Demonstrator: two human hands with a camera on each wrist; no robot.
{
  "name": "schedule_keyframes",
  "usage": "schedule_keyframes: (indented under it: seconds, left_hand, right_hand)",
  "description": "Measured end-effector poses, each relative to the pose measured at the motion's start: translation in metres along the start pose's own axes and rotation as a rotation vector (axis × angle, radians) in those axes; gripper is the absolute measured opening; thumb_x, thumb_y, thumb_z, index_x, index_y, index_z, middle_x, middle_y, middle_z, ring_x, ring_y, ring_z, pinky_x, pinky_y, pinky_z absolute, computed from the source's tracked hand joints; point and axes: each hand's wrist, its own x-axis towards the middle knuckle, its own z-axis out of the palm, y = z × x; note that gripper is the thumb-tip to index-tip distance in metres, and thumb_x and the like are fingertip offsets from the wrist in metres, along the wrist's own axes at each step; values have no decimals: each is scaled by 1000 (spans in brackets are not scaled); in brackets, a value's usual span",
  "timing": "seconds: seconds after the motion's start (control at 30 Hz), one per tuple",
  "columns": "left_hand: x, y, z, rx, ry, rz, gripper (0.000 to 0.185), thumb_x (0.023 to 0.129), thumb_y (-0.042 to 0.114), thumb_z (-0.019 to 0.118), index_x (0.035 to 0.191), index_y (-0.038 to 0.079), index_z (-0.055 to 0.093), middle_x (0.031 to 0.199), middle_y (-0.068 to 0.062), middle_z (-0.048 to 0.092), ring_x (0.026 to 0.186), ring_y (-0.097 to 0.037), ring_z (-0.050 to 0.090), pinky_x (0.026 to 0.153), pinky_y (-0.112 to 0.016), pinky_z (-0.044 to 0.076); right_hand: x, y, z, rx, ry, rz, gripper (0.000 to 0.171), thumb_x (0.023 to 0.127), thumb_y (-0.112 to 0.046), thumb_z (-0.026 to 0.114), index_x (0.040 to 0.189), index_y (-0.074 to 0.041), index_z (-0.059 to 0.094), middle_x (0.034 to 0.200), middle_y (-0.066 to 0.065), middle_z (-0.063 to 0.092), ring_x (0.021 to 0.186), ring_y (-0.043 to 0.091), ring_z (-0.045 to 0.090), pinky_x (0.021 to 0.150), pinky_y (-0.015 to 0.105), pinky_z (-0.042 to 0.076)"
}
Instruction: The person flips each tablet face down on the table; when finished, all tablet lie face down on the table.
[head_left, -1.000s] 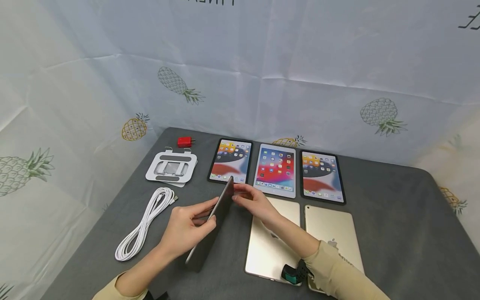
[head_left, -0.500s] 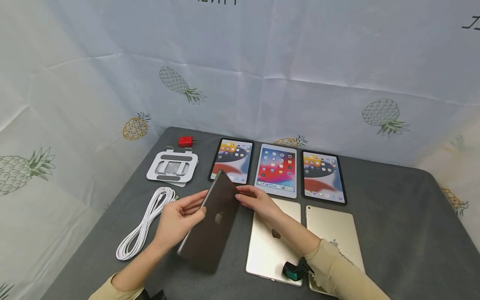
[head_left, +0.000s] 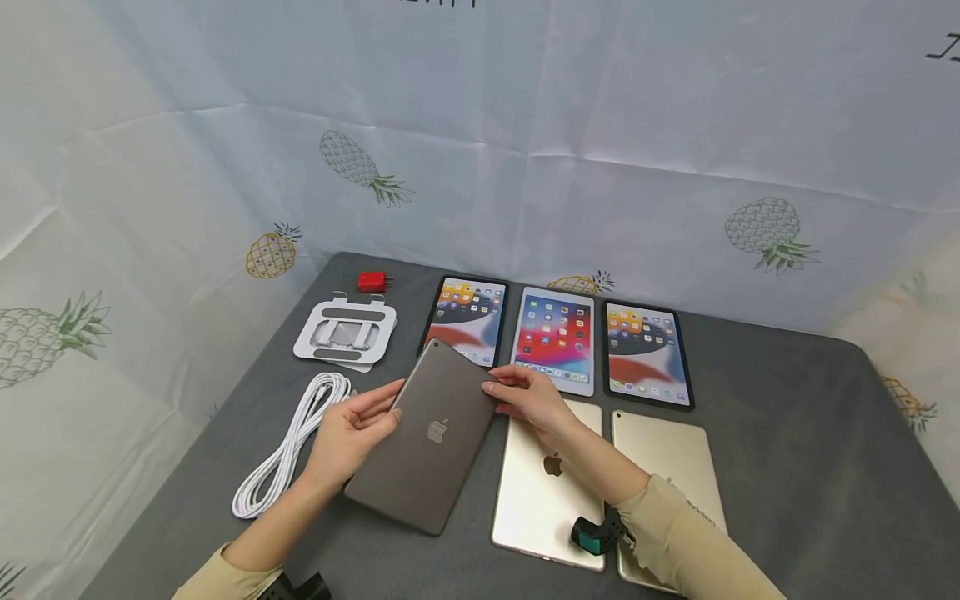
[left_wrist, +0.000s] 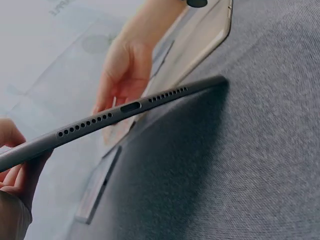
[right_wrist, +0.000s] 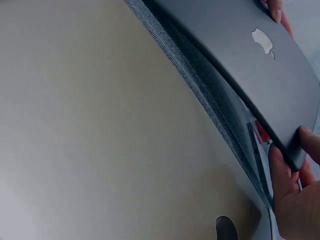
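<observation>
— Could any writing be read anywhere?

— No words. The grey tablet (head_left: pixel 427 437), lying back up, bore an apple logo at its middle; the right wrist view showed the same mark. The gold tablet (head_left: pixel 546 492) beside it carried a dark apple logo too.

— And the three lit screens?

— Only rows of app icons, far too small to read.

— The backdrop?

— Dark lettering ran along the curtain's (head_left: pixel 600 100) top edge and at its right edge, both cut off and unreadable.
</observation>
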Motion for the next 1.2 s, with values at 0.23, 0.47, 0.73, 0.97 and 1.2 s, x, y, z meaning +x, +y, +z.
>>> schedule_keyframes:
  seconds: [0.23,0.47,0.73,0.97,1.2]
  left_hand:
    - [1,-1,0,35,94,-111,37,84,1,73,120,-6,66,107,-22,69,88,-10,70,69,-25,57]
    - [1,-4,-3,212,135,-217,37,80,11,81,114,0,71,97,-15,73,84,-8,70,71,-17,53]
    - [1,-11,-9,425,85,-216,36,80,16,81,113,3,73,95,-9,74,86,-15,71,69,-19,52]
    - [0,-17,-11,492,57,-199,37,81,21,81,113,4,73,92,-3,73,84,-12,70,69,-21,51]
    - [-1,-25,-10,512,75,-201,34,80,17,81,110,3,73,89,-2,73,80,-10,69,67,-19,51]
  right_hand:
    - [2,0,2,-24,29,-15,31,85,-12,76,112,0,66,92,5,62,76,11,62,69,27,57]
    - [2,1,3,-20,43,-45,27,86,-6,74,112,1,67,95,7,63,78,12,64,72,28,57]
    - [2,5,1,-158,6,-105,31,85,0,70,116,2,68,102,12,66,87,14,65,81,30,56]
    - [1,6,-1,-258,15,-141,32,87,1,69,118,-2,69,111,9,68,103,20,62,91,32,51]
    - [-4,4,-1,-337,-32,-122,37,91,-3,64,128,-5,64,115,8,67,105,20,58,95,38,48]
